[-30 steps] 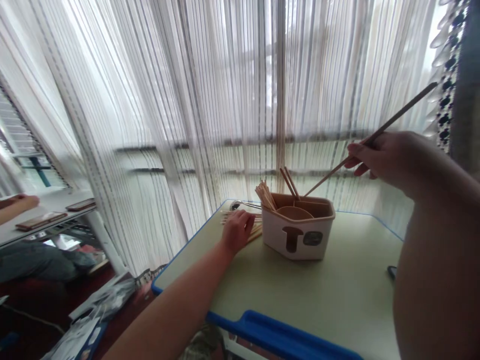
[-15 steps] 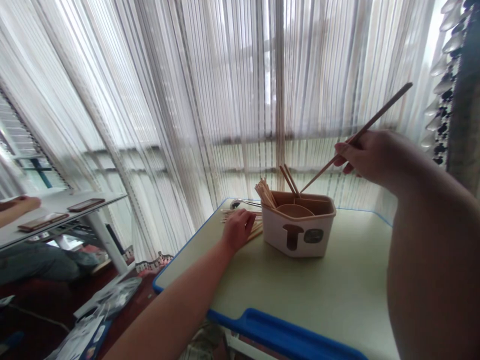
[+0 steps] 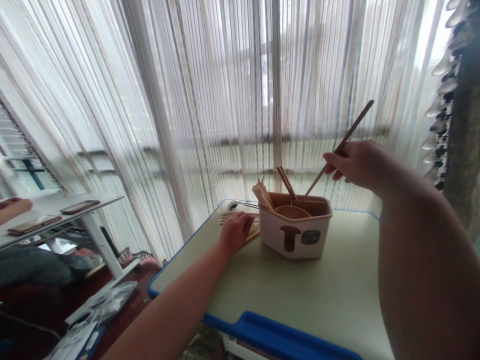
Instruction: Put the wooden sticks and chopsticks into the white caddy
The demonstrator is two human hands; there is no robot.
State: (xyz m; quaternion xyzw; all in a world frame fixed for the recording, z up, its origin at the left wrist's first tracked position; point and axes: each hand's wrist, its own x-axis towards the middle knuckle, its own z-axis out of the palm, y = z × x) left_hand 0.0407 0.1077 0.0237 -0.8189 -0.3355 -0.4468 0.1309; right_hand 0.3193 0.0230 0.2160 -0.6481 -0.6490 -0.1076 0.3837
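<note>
Up by the curtain point(image 3: 210, 90), the right hand point(image 3: 354, 162) pinches one dark chopstick point(image 3: 348, 131) between thumb and fingertips, the other fingers curled in. The stick slants down and leftward, its lower end inside the back of the holder point(image 3: 296, 236); whether it touches the bottom cannot be seen. Its upper end stands clear above the hand.

One holder stands on the table point(image 3: 337, 295), near the far edge. At least three compartments show: a round one in front, a squarish one behind it, and one at the left. Two more dark chopsticks point(image 3: 285, 182) lean together in the back part. A bundle of pale sticks point(image 3: 262, 193), too many to count, fans out of the left compartment.

The left hand point(image 3: 235, 231) lies palm down just left of the holder, fingers laid loosely over a loose pile point(image 3: 255, 231) of pale sticks on the table; whether it grips any cannot be told. One spoon point(image 3: 240, 204) lies beyond that pile.

Far left, another person's hand point(image 3: 15, 206) rests on a second table point(image 3: 56, 216) with two flat dark slabs point(image 3: 79, 206).
</note>
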